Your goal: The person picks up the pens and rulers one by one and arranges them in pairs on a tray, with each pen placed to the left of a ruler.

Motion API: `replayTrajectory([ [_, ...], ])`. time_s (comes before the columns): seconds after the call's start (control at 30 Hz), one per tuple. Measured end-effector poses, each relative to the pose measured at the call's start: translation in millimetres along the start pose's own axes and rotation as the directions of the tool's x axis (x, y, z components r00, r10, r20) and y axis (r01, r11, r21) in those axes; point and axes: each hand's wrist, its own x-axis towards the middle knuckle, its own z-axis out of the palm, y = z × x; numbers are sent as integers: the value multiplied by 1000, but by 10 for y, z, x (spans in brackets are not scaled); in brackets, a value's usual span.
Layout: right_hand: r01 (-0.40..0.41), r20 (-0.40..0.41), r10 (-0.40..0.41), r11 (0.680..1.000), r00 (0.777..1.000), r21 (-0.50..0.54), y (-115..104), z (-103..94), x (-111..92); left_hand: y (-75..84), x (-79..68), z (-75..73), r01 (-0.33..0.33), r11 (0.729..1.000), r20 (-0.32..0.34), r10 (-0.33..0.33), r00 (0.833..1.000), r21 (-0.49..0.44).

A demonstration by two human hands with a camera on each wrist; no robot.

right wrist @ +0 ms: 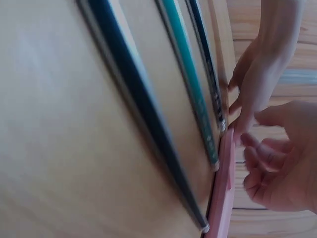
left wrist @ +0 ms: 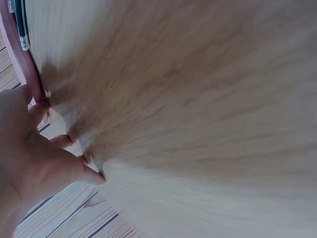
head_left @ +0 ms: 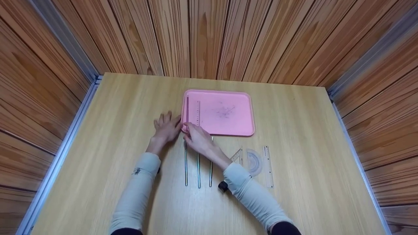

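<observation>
My right hand reaches over the near left corner of a pink tray, its fingertips at the near end of a dark pencil. That pencil lies lengthwise along the tray's left side. In the right wrist view the fingers of the right hand are loosely bent, with a gap between thumb and forefinger and nothing seen in it. Spread fingers of my left hand rest on the table beside the tray, thumb side at its left rim. Inside the tray, a clear ruler lies right of the pencil.
Three pencils lie side by side before the tray: a dark one, a teal one and another dark one. To their right are a clear set square, a protractor and a ruler. Wood-panelled walls surround the table.
</observation>
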Motion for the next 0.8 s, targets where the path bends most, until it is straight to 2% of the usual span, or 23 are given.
replayTrajectory([
  [0.23,-35,20,37,996,999,-82,-136,63,-116,18,-3,17,6,1000,-15,-6,1000,-2],
  [0.8,-39,79,62,965,995,-258,-269,267,-267,8,14,28,9,1000,-2,-9,1000,-3],
])
